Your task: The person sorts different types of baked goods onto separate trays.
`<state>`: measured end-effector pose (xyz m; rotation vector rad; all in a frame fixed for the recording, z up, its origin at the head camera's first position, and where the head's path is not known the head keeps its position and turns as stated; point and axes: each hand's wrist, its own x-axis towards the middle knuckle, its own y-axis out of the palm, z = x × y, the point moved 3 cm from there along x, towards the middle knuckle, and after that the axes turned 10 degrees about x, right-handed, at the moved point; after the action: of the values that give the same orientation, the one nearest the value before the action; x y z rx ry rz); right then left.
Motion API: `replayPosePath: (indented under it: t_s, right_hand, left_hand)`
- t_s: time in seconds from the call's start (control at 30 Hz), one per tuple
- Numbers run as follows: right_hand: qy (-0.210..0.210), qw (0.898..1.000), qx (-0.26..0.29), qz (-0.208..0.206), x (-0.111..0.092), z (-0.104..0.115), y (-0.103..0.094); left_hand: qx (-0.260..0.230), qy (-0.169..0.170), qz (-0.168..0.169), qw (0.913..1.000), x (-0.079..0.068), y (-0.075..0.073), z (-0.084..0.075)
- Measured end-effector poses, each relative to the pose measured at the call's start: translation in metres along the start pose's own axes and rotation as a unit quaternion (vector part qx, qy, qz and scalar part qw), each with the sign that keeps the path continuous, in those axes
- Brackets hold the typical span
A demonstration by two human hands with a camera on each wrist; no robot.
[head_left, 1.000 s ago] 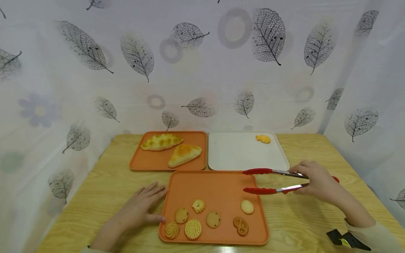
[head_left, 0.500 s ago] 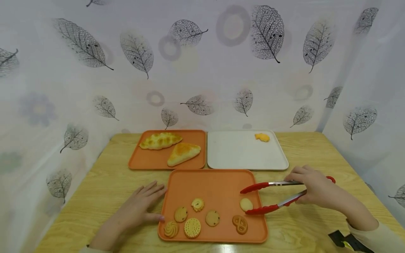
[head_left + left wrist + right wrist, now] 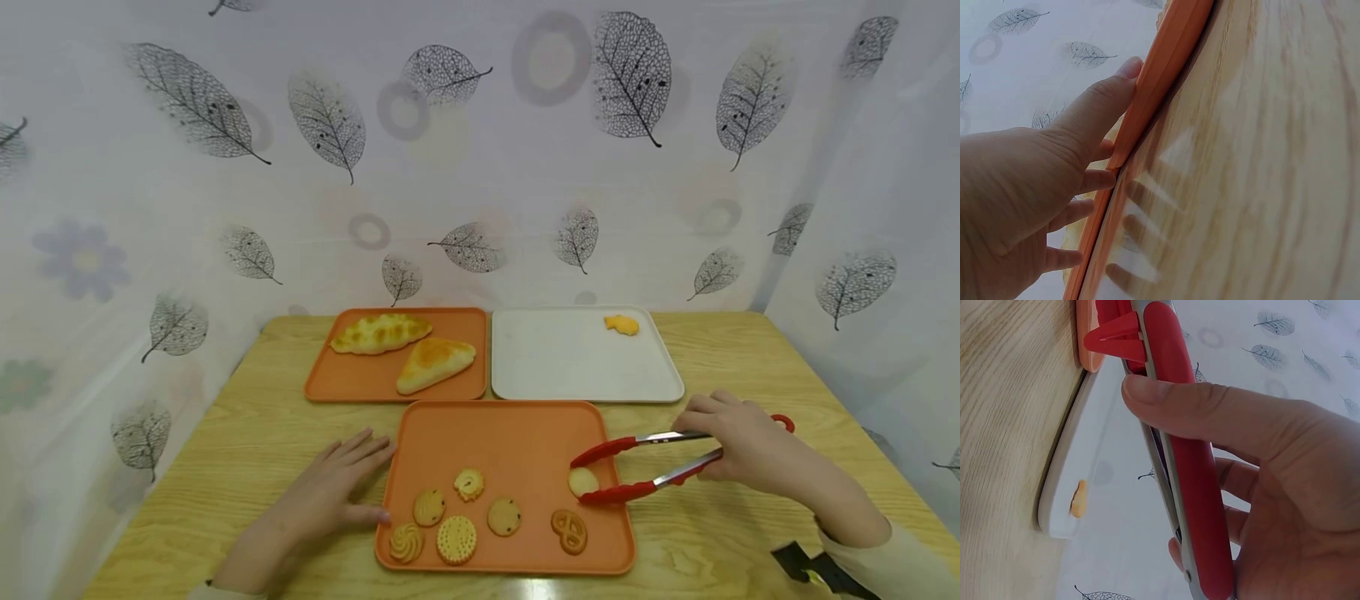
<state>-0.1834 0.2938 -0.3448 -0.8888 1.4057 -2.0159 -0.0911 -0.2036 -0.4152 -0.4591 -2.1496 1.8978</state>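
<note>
My right hand [image 3: 750, 437] grips red-tipped metal tongs [image 3: 686, 467] by the handles; the right wrist view shows thumb and fingers around the red grip [image 3: 1188, 462]. The tong tips straddle a pale round cookie [image 3: 582, 482] at the right side of the near orange tray [image 3: 517, 433]. Below it on that tray lies a pretzel-shaped cookie [image 3: 570, 532]. Several other cookies, among them a dotted round one [image 3: 457, 540] and a swirled one [image 3: 406, 542], lie toward the left. My left hand [image 3: 322, 496] has fingers spread and touches the tray's left edge with the thumb.
Behind, a second orange tray [image 3: 322, 387] bears a long braided bread [image 3: 381, 333] and a triangular bread [image 3: 437, 365]. Beside it a white tray [image 3: 570, 358] holds an orange fish-shaped cracker [image 3: 622, 325]. A leaf-patterned curtain [image 3: 480, 150] hangs behind the wooden table [image 3: 255, 408].
The tongs have come down and toward the pale round cookie, and their tips now sit on either side of it, slightly closer together than half a second ago. The left hand stays put.
</note>
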Motion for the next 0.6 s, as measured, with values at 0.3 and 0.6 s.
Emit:
replayPosePath:
  t_s: [0.3, 0.6]
  right_hand:
    - [-0.023, 0.999, 0.008, -0.026, 0.000, -0.009, 0.000]
    - [-0.032, 0.998, 0.005, -0.058, 0.008, -0.020, 0.002]
  left_hand:
    - [-0.005, -0.010, -0.002, 0.9999, 0.002, -0.001, -0.006]
    - [-0.008, -0.012, -0.004, 0.9999, 0.005, 0.000, -0.009]
